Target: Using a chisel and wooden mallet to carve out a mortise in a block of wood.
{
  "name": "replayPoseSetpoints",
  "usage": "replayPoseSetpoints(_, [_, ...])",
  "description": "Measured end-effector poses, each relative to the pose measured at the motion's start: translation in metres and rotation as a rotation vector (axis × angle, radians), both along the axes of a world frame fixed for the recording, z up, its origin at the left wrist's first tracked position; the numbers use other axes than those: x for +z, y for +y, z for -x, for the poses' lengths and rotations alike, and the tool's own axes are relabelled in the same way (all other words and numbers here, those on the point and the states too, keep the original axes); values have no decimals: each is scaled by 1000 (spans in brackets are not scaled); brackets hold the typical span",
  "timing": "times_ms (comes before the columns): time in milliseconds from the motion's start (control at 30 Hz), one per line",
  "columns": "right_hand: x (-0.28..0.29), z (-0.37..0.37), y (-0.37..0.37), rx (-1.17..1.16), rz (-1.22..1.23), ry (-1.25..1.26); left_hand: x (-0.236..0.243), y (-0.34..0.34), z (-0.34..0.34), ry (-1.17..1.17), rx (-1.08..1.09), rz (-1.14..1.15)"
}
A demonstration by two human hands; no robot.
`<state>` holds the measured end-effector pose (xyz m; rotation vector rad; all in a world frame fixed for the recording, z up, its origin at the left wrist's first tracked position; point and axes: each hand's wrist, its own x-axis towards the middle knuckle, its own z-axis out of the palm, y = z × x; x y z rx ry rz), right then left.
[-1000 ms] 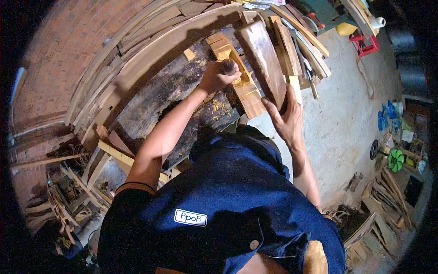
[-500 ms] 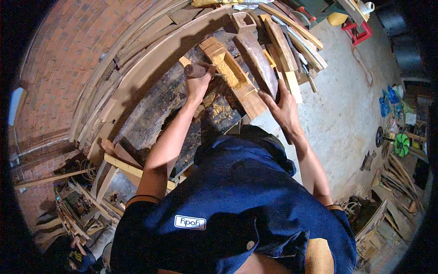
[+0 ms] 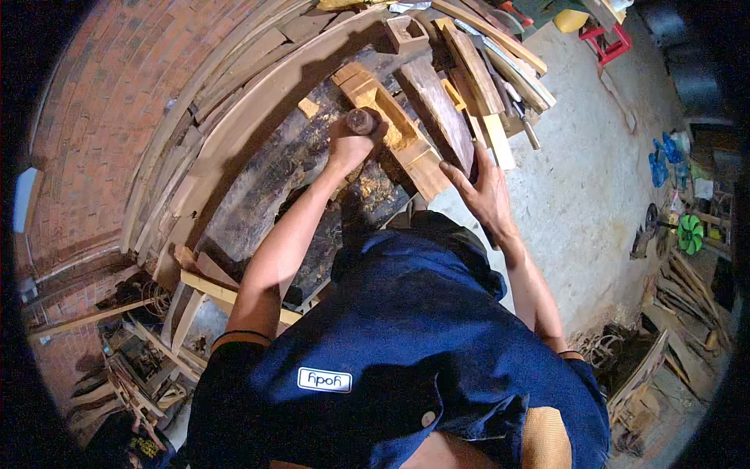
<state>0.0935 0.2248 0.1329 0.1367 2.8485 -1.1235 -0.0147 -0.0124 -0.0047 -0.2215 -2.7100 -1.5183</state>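
Note:
My left hand (image 3: 353, 150) is closed around the dark round handle of a chisel (image 3: 360, 121), whose butt end points up. Its blade is hidden by the hand. Just beside it lies a long light-brown wood block (image 3: 426, 170) with a rectangular hollow (image 3: 400, 129) cut in its middle and yellowish shavings inside. To the right, my right hand (image 3: 488, 195) grips the near end of a heavy dark wooden club (image 3: 439, 105); its narrow end shows under my wrist. The club's broad part lies alongside the hollowed block, apart from the chisel handle.
Under the block is a dark, worn work surface (image 3: 258, 184) strewn with shavings and a loose chip (image 3: 308, 107). A small hollowed wood box (image 3: 407, 35) stands at the far end. Planks (image 3: 475, 70) and tools lie at the right, above grey concrete floor (image 3: 582, 156). Long curved boards (image 3: 234, 109) line the left.
My left hand has shifted right toward the hollowed block, and the chisel handle now stands more upright. The club in my right hand has turned, showing a flatter face.

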Motion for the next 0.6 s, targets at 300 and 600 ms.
replayPoseSetpoints(300, [26,8,-26,246,-46,236,15,14,-18,363,-195,78])
replayPoseSetpoints(600, [-13,12,-1,94,-68,-51,-8,5,-13,50,292,-452])
